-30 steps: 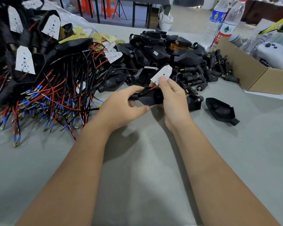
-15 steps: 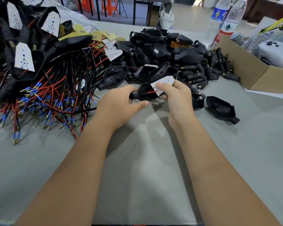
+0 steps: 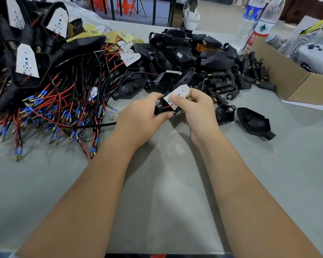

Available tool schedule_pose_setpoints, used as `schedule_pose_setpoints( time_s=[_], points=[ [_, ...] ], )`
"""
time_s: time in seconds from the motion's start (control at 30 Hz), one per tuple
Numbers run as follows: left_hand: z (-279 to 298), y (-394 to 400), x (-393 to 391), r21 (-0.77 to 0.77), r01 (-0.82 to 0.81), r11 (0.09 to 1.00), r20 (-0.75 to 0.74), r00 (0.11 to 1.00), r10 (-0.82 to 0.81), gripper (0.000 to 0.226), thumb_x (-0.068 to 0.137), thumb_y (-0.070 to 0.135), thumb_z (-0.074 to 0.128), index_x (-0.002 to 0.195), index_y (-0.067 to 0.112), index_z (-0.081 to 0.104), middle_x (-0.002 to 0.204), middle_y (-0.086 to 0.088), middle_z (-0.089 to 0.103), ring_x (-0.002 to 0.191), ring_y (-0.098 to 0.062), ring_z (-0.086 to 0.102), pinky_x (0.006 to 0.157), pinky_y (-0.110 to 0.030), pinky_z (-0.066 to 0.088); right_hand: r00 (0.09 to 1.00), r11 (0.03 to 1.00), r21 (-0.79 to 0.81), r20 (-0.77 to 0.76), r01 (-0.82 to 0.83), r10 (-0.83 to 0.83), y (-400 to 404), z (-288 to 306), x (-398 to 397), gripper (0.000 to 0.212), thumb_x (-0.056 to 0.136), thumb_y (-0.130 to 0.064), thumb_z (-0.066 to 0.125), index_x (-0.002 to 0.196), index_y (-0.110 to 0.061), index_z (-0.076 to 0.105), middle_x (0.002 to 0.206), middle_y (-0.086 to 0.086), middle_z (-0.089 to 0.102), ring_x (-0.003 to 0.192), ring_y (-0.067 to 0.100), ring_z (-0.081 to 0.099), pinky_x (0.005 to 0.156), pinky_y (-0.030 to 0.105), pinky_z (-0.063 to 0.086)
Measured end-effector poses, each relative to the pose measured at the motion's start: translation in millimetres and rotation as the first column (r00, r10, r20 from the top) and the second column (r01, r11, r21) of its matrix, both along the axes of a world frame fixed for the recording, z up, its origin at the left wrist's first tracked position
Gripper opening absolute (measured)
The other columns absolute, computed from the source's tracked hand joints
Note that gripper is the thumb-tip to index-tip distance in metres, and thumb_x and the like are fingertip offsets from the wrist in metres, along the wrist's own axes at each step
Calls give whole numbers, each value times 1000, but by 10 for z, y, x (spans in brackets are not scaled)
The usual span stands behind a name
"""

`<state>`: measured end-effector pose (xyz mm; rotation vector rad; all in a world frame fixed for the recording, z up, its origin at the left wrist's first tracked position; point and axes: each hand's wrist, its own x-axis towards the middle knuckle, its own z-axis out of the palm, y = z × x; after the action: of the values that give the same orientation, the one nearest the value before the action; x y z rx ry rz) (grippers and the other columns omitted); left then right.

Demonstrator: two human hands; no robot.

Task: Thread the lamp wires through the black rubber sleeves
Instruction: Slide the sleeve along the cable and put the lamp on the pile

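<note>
My left hand (image 3: 142, 118) grips a black rubber sleeve (image 3: 159, 108) by its narrow neck, above the grey mat. My right hand (image 3: 198, 108) pinches a white LED board (image 3: 178, 94) just above the sleeve's wide mouth. A short red wire (image 3: 167, 106) runs from the board down into the sleeve. A black wire (image 3: 101, 125) trails left from under my left hand. Most of the sleeve is hidden behind my fingers.
A heap of wired lamps with red and black leads (image 3: 50, 101) fills the left. Empty black sleeves (image 3: 186, 54) are piled at the back, two loose ones (image 3: 254, 122) lie right. A cardboard box (image 3: 291, 79) and water bottles (image 3: 259, 23) stand far right.
Both hands have lifted slightly away from me with the sleeve. The LED board has tilted and come down closer to the sleeve's mouth, with less red wire showing.
</note>
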<state>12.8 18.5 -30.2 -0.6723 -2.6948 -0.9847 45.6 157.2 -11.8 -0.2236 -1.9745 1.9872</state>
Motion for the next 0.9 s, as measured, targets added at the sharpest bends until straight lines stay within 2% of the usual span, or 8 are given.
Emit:
schedule_pose_setpoints(
  time_s=[0.13, 0.27, 0.43, 0.6, 0.63, 0.77, 0.83, 0.9],
  points=[
    [-13, 12, 5, 31, 32, 999, 21, 999, -33, 42, 90, 42, 61, 124, 25, 44, 66, 9, 52, 65, -11, 52, 54, -30, 33, 1000, 1000, -6, 20, 2, -2, -11, 7, -9, 24, 87, -1, 63, 69, -17, 67, 78, 10, 65, 77, 23, 58, 74, 40, 46],
    [-24, 17, -14, 58, 57, 997, 34, 998, -59, 41, 90, 43, 61, 122, 25, 42, 64, 8, 53, 60, -8, 49, 54, -31, 32, 999, 999, -3, 12, 34, -34, 9, 4, -5, 28, 87, -2, 60, 67, -20, 67, 63, -8, 60, 58, 0, 50, 64, 21, 41],
    [-27, 24, -27, 178, 101, 979, 69, 991, -115, 38, 91, 46, 59, 118, 27, 40, 67, 12, 63, 65, -13, 59, 68, -40, 49, 999, 999, 16, -24, 31, -31, 26, -15, -1, 12, 90, -6, 66, 84, -15, 70, 69, -12, 65, 62, -3, 55, 61, 14, 44],
    [-43, 26, -29, 195, 127, 972, 71, 987, -143, 37, 90, 49, 58, 117, 34, 38, 73, 16, 64, 70, -19, 62, 74, -47, 51, 994, 994, 36, -44, 103, -101, 32, -43, 6, 19, 84, -5, 72, 96, -16, 63, 103, 10, 68, 91, 18, 67, 76, 37, 59],
    [-44, 27, -28, 206, 131, 970, 72, 986, -148, 37, 90, 49, 58, 118, 36, 37, 75, 14, 65, 71, -20, 63, 74, -48, 51, 993, 993, 46, -52, 110, -108, 18, -42, 13, 23, 83, -3, 73, 98, -15, 61, 104, 10, 66, 90, 12, 67, 78, 40, 60],
    [-54, 26, -29, 223, 132, 966, 66, 987, -150, 39, 89, 52, 56, 120, 38, 37, 71, 7, 64, 71, -22, 63, 75, -48, 51, 987, 988, 74, -95, 134, -127, -37, -29, 30, 35, 80, 2, 72, 105, -15, 56, 97, -1, 60, 66, -7, 59, 70, 26, 57],
    [-63, 15, -45, 220, 105, 970, 51, 992, -119, 40, 88, 53, 56, 121, 40, 38, 65, 10, 61, 64, -13, 58, 72, -43, 51, 986, 988, 52, -89, 145, -140, -37, -11, 21, 27, 83, -1, 70, 102, -16, 57, 97, 5, 64, 75, 1, 63, 71, 30, 57],
    [-71, 8, -53, 221, 83, 972, 34, 995, -93, 41, 87, 54, 57, 122, 42, 40, 64, 12, 58, 60, -5, 52, 68, -36, 47, 983, 986, 21, -80, 166, -164, -29, 2, 13, 17, 87, -7, 68, 96, -17, 58, 104, 16, 67, 92, 21, 66, 84, 46, 56]
  ],
)
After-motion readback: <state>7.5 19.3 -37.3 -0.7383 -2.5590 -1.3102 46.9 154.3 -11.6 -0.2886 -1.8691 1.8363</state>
